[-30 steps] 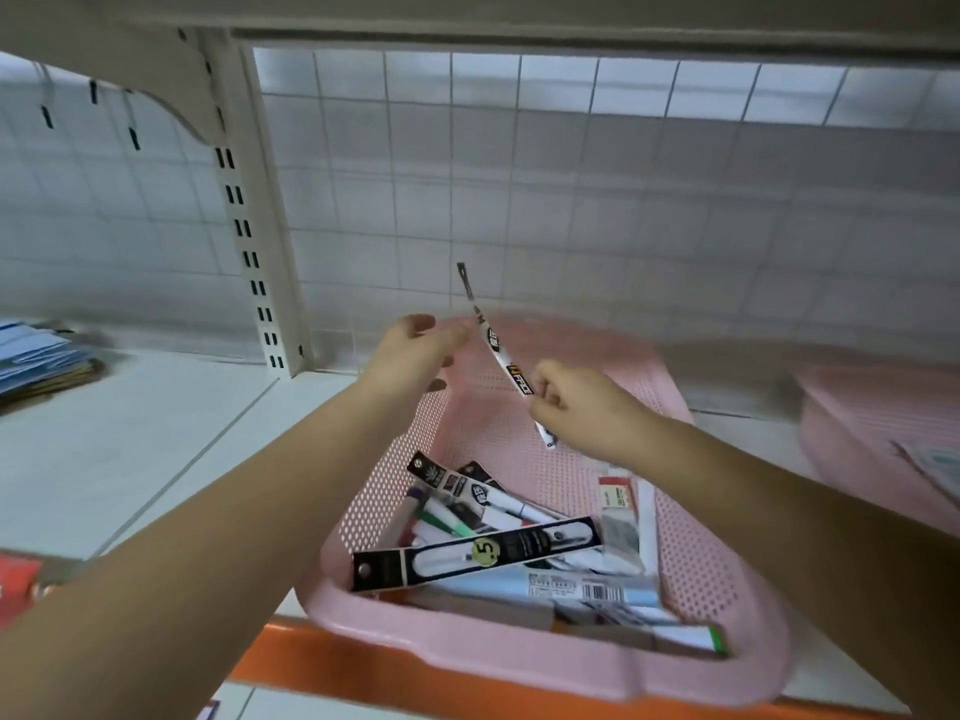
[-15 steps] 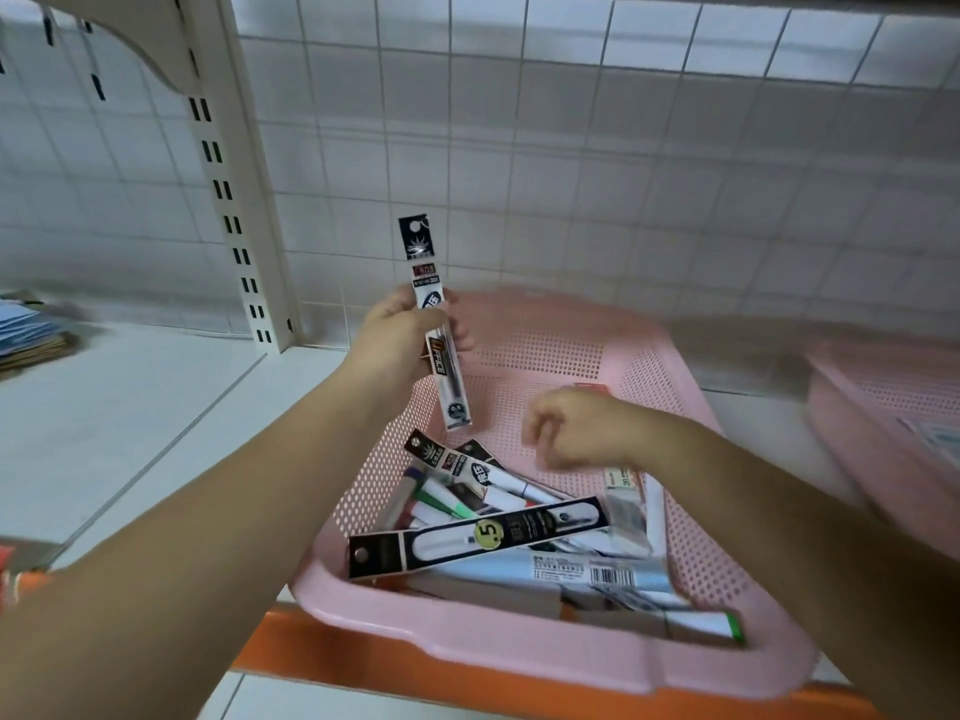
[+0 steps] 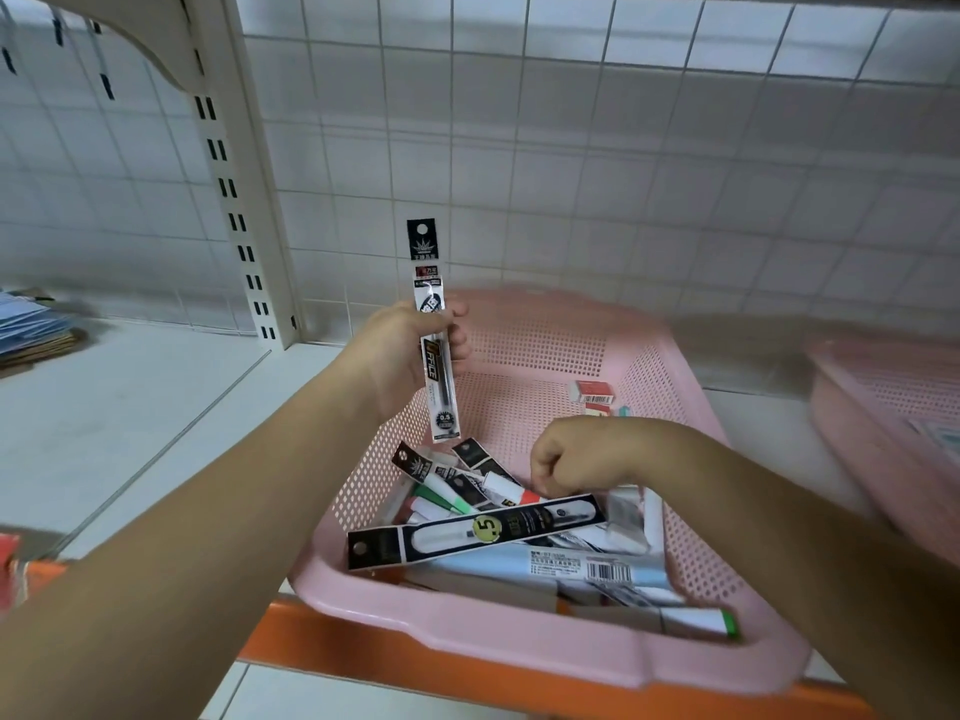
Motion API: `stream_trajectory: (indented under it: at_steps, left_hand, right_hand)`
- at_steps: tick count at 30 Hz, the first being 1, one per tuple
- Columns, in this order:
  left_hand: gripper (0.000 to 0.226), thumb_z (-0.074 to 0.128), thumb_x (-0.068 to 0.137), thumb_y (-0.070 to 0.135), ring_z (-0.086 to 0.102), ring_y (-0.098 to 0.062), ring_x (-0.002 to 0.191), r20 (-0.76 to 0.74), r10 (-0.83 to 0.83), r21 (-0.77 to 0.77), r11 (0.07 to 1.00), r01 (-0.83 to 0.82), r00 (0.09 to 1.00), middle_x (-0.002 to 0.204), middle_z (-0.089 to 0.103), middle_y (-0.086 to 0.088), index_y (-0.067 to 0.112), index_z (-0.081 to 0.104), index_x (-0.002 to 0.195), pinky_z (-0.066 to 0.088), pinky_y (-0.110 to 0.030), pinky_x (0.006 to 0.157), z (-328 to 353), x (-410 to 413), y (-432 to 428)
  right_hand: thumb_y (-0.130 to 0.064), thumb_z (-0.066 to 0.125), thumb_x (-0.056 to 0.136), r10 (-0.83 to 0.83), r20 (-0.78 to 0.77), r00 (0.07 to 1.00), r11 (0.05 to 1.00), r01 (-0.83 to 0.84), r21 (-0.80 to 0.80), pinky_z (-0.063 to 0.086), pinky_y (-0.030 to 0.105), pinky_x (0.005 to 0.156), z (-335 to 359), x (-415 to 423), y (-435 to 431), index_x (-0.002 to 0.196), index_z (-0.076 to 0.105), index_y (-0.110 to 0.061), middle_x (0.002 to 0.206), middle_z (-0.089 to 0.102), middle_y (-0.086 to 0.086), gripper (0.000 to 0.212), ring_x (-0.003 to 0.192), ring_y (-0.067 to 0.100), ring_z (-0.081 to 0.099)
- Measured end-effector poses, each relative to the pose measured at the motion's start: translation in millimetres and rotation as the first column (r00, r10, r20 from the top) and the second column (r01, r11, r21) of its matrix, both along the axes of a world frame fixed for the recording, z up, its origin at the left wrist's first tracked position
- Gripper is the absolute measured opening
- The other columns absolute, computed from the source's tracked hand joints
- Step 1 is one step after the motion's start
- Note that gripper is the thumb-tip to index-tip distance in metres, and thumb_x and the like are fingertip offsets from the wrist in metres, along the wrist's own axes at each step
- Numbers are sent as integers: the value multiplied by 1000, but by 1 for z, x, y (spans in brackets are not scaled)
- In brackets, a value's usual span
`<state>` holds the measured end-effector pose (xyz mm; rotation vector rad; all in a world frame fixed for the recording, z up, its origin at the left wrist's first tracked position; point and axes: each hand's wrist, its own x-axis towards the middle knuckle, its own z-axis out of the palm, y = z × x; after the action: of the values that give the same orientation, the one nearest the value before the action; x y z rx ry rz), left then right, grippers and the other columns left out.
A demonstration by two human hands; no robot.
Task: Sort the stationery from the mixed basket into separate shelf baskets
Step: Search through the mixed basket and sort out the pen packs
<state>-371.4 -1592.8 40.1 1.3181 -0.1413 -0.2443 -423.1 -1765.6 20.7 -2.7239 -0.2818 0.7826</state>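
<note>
Counts: 2 pink baskets, 2 hands, 1 refill pack held, 1 paper stack.

Mixed basket [image 3: 675, 366] plus second basket [image 3: 883, 407] at right; left hand [image 3: 400, 356], right hand [image 3: 576, 457]; one upright refill pack [image 3: 435, 345]; one eraser [image 3: 592, 392]; one long black "5" pack [image 3: 475, 532]; remaining pens and packs overlap, exact count unclear; one paper stack [image 3: 31, 330].

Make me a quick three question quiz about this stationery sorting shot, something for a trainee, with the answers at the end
1. True or false: the left hand holds a refill pack upright above the pink basket.
2. Where is the right hand? A) on the shelf post B) down in the basket among the packs C) on the blue papers
3. Fill in: the small red and white eraser lies at the basket's ____ end.

Key: 1 true; 2 B; 3 far
</note>
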Motion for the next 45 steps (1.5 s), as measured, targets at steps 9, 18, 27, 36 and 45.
stream_trajectory:
  at_steps: [9,18,27,36,45]
  left_hand:
    - [17,41,96,3,48,-12,42,27,20,35,999,-21,999,52,50,-2,7,55,87,45,-20,45,0,-1,-1]
    - [25,46,93,4,69,-9,69,33,-61,64,996,59,998,75,72,-2,6,67,79,57,-24,60,1,-12,-5]
    - [18,48,91,1,69,-12,75,69,-233,39,972,230,970,84,73,-1,7,64,90,57,-24,66,1,-16,-11]
    - [18,47,91,-6,69,-14,77,51,111,-75,991,-107,993,83,70,-6,2,59,101,57,-24,70,1,-7,-7]
    - [17,46,92,-5,70,-16,71,43,167,-103,981,-162,985,83,69,-9,7,57,94,58,-29,68,-2,-4,-5]
  right_hand:
    - [-9,65,84,-127,129,984,989,116,89,40,21,59,1,0,-4,67,53,-17,73,54,-4,23,63,9,48]
    - [-16,56,92,-479,366,798,713,110,692,41,20,52,12,-7,4,73,52,-18,58,52,-7,20,42,-1,43]
    - [-13,60,89,-403,346,848,702,44,711,41,16,43,4,-5,12,71,57,-19,60,60,-4,19,34,-2,42]
    - [-1,49,89,-314,340,886,938,236,254,54,33,78,-4,1,4,80,64,-6,90,67,4,18,87,21,64]
    - [-6,62,87,-250,62,966,962,240,129,42,18,36,-5,-7,10,77,53,-11,61,58,5,14,37,8,52]
